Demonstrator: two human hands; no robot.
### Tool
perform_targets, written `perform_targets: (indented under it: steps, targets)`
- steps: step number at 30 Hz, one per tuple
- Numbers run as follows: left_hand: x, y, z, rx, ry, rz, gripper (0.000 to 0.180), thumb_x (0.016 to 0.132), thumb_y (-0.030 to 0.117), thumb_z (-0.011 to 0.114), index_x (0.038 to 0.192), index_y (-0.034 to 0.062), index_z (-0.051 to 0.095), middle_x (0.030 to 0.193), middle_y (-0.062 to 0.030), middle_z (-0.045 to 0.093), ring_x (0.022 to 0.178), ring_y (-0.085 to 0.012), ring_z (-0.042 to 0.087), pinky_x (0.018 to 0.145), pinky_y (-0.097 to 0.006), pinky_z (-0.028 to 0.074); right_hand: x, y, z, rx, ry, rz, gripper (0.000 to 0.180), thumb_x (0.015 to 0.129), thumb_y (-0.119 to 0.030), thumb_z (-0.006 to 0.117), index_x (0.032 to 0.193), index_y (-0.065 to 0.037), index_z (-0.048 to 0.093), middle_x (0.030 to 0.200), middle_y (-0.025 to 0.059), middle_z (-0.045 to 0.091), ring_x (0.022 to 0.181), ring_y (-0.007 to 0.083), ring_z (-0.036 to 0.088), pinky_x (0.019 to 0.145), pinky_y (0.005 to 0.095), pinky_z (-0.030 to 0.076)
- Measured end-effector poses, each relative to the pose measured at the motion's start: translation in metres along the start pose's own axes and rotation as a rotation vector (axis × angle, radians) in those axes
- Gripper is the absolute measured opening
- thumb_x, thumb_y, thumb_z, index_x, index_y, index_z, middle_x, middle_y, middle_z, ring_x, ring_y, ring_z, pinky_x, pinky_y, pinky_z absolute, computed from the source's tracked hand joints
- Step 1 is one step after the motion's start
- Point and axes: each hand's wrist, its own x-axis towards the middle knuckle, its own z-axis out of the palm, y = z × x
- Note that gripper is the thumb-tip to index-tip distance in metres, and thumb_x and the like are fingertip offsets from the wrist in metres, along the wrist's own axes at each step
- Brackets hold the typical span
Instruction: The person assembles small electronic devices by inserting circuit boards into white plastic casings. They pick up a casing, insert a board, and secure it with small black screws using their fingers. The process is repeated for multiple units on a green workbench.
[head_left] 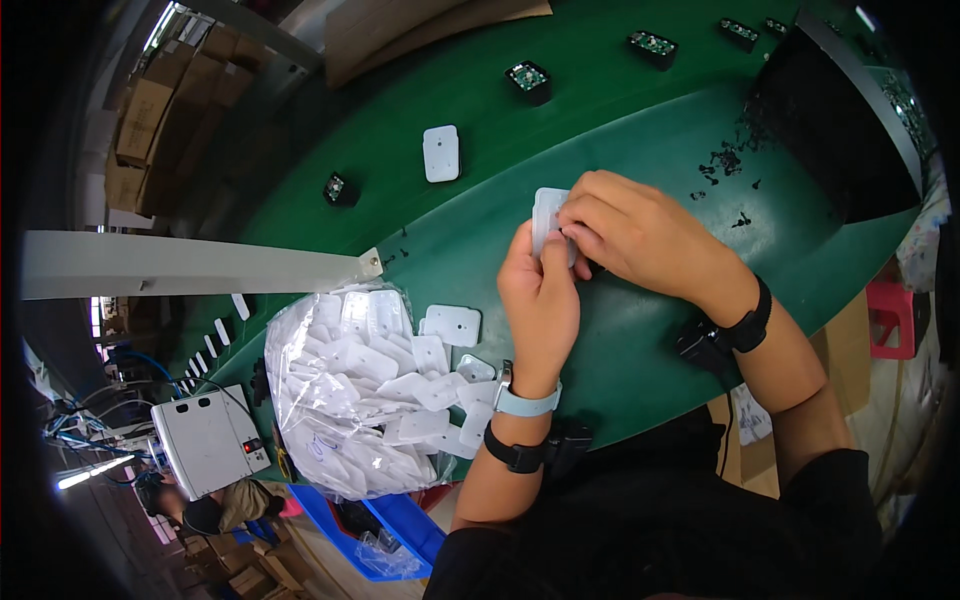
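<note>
Over the green work surface, my left hand (540,305) grips a white plastic cover (546,205) upright, thumb along its face. The fingers of my right hand (645,232) are pinched together against that same face; a small dark bit shows at their tips, too small to name. To the left of my left hand, an open clear plastic bag (300,400) is heaped with similar white covers. Several of these spill out of its mouth, among them a loose cover (452,325) with small holes.
Small black parts (725,160) lie scattered beside a black bin (830,120) at the right. Along the green belt (400,215) sit a white cover (441,153) and several black housings with circuit boards (527,82). A white metal bar (200,264) juts in from the left.
</note>
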Motion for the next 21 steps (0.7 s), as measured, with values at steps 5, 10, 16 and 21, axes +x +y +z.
perform_targets:
  steps: [5,10,16,21]
  targets:
    - [0.0,0.002,0.004,0.064,0.046,0.031,0.02,0.105,0.01,0.046,0.106,-0.0021,0.062,0.081,-0.0033,0.063,0.064,-0.0073,0.055,0.06,-0.022,0.046,0.001,-0.001,-0.005,0.105,-0.015,0.02,0.01,0.082,-0.004,0.069,0.091,-0.002,0.064,0.088,0.0093,0.059,0.079,0.0299,0.061,0.069,0.0399,0.052]
    - [0.001,0.005,0.001,0.213,0.012,0.034,0.02,0.104,0.011,0.048,0.107,-0.0019,0.062,0.081,-0.003,0.063,0.063,-0.0068,0.054,0.058,-0.021,0.044,-0.002,0.005,-0.007,0.166,-0.021,0.055,0.009,0.082,-0.005,0.07,0.09,-0.001,0.066,0.083,0.0106,0.061,0.074,0.0314,0.063,0.066,0.0393,0.052]
    - [0.001,0.001,-0.006,0.204,-0.05,0.017,0.02,0.102,0.01,0.049,0.109,-0.0019,0.063,0.081,-0.0026,0.062,0.064,-0.0065,0.054,0.057,-0.021,0.039,-0.004,0.005,-0.005,0.163,-0.068,0.13,0.008,0.083,-0.006,0.069,0.085,-0.001,0.063,0.082,0.0108,0.061,0.068,0.0312,0.062,0.062,0.0384,0.051]
    - [0.002,0.002,-0.007,0.076,-0.078,-0.002,0.024,0.098,0.006,0.048,0.114,-0.0028,0.062,0.082,-0.0025,0.062,0.065,-0.0072,0.053,0.058,-0.021,0.039,-0.004,0.008,-0.006,0.138,0.003,0.125,0.009,0.082,-0.006,0.068,0.083,-0.001,0.062,0.081,0.0105,0.06,0.069,0.0301,0.062,0.062,0.0385,0.051]
